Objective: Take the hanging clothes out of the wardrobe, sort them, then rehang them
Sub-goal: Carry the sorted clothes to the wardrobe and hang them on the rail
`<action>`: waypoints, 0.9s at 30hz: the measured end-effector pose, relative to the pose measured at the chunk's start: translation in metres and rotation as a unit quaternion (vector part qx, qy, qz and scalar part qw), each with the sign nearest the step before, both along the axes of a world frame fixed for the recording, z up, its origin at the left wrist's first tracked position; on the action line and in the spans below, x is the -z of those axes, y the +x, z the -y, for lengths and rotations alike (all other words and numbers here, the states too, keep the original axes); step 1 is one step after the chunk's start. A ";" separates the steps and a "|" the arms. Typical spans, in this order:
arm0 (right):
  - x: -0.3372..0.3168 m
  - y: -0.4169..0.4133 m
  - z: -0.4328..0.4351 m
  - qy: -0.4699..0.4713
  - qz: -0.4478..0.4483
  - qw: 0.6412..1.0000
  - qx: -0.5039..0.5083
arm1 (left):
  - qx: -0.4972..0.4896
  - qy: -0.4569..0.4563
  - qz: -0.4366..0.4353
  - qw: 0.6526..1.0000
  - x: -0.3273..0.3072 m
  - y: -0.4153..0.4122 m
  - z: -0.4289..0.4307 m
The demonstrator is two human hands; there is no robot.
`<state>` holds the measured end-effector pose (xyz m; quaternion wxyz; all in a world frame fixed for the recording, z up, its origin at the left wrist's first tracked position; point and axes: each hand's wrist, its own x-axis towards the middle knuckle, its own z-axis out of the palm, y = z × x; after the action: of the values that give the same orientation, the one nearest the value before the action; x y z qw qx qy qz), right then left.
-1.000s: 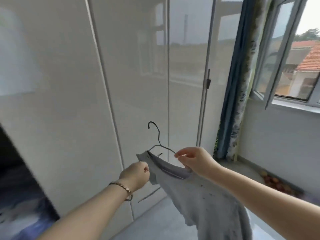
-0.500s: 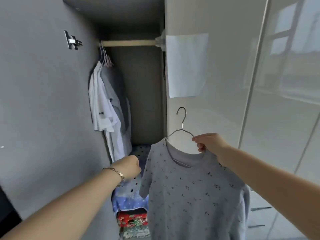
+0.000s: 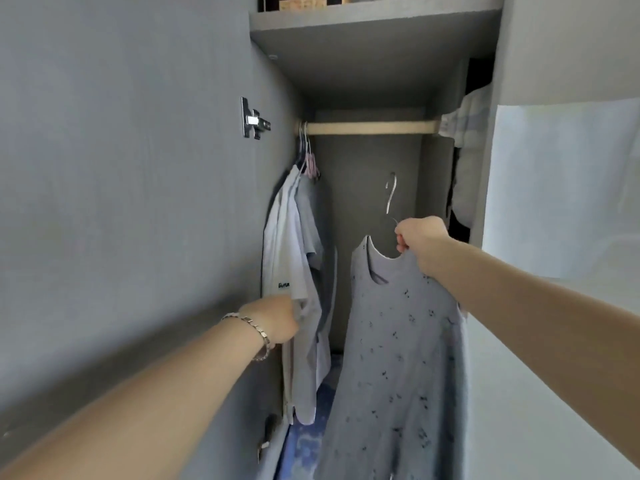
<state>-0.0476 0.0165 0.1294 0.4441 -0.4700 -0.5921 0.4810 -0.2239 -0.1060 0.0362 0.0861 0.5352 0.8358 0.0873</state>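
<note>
At eight o'clock the left hand (image 3: 273, 318) seemingly meets the hung shirts (image 3: 291, 258), fingers hidden, grip unclear; right hand (image 3: 420, 242) clamps the hanger (image 3: 390, 197) of the speckled shirt (image 3: 398, 358).

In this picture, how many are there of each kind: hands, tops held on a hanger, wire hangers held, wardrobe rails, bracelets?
Hands: 2 (left hand, right hand)
Held patterned top: 1
Held wire hanger: 1
Wardrobe rail: 1
Worn bracelet: 1
Total: 6

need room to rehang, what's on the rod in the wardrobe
Hangers bunched at the rod's left end carry pale shirts; the middle is bare. Checked cloth covers its right end, so anything there cannot be seen.
</note>
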 end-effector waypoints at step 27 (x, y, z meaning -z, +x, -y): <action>-0.086 -0.279 -0.230 0.337 0.184 0.918 -0.099 | -0.088 0.152 -0.059 0.983 -0.149 -0.123 -0.181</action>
<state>-0.3267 0.2465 0.2158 0.4100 -0.3118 -0.8336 0.1996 -0.3471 0.0747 0.1857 -0.0541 0.4710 0.8599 0.1891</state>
